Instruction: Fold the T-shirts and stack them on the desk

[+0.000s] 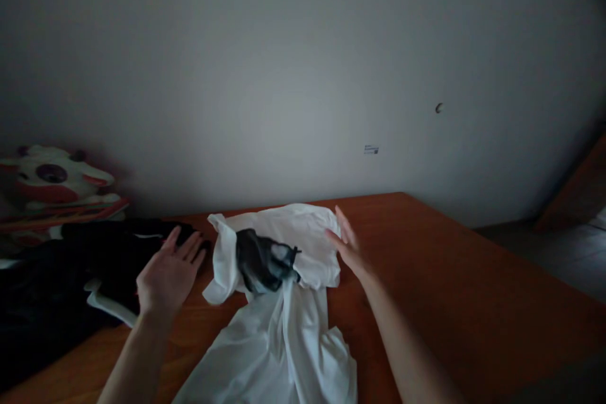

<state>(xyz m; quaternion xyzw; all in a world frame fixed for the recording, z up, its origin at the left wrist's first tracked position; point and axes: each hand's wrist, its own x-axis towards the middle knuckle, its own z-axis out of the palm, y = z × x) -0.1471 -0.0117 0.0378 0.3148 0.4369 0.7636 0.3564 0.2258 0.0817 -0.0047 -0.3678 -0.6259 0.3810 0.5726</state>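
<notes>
White garment [284, 328] cloth is met along its upper right edge by the fingers [341, 221] of the right hand [349, 245], which are held straight, close together and unclenched, so that nothing is pinched or gripped; the hand is turned edge-on against the bunched fabric, a stance that seems suited to steadying or flattening it rather than lifting it. The fingers [187, 246] of the left hand [168, 278] are spread and extended, palm down, with nothing enclosed in them; they are placed over the near edge of a heap of black clothing [71, 278], just beside the garment's left side, though whether the cloth is actually pressed cannot be told. Between the two hands the garment is laid on the wooden table [449, 265], its upper part doubled over and rumpled, its lower part trailed toward the near edge. A dark patch [262, 262] is seen on the folded part; whether it is a print or a separate piece cannot be made out. Since it is held by neither hand, the cloth is kept in place only by its own weight. Farther left, beyond the black heap, a red and white plush toy [52, 180] is propped against the plain wall [284, 76].
</notes>
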